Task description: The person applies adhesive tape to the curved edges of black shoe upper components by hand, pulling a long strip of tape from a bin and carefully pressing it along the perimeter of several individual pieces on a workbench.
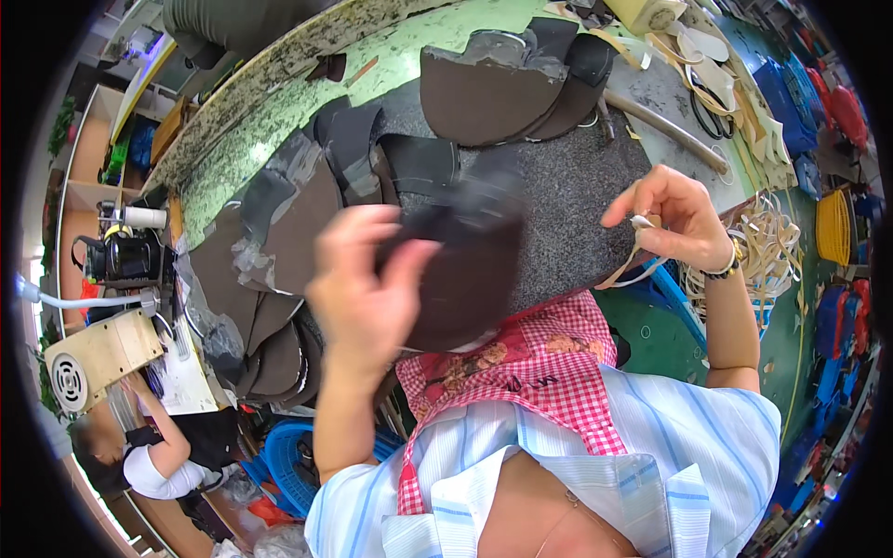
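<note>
My left hand [358, 279], smeared by motion, grips the left edge of a dark brown flat piece [465, 284] with a rounded lower edge and a black upper part. This piece is tilted over the front of the grey textured work surface [577, 195]. Between thumb and fingers, my right hand [684, 219] pinches the end of a narrow cream strip [621, 272], which curves down at the surface's right edge. Similar dark pieces with black and glossy patches lie left of my left hand, in a spread pile [298, 219], and at the back in another stack [488, 93].
A tangle of cream strips [744, 251] hangs at the right beside a blue frame [677, 302]. A wooden stick [670, 132], scissors [712, 116] and pale scraps lie at the back right. Another person [163, 460] sits at the lower left beside a sewing machine [102, 358].
</note>
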The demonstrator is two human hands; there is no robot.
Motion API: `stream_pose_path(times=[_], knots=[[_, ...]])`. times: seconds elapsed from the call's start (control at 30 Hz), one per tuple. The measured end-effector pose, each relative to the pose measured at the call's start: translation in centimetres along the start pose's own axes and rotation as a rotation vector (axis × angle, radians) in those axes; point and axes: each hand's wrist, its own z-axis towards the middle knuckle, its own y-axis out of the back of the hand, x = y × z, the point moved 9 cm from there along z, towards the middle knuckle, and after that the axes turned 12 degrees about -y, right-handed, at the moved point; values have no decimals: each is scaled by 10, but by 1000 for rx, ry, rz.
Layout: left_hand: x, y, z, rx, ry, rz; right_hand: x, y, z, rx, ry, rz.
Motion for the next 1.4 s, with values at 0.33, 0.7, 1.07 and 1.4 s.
stream_pose_path(times=[0.33,0.7,1.07,1.4], knots=[[-5,-137,50,255,-541,452,11,-43,12,-161,-53,-677],[-50,-122,-12,455,305,-962,-11,-51,-17,108,-146,-467],[-20,-105,39,77,-38,-151,-15,-39,15,-312,-53,-625],[34,-149,58,174,-5,-39,-5,-38,2,-262,22,-628]])
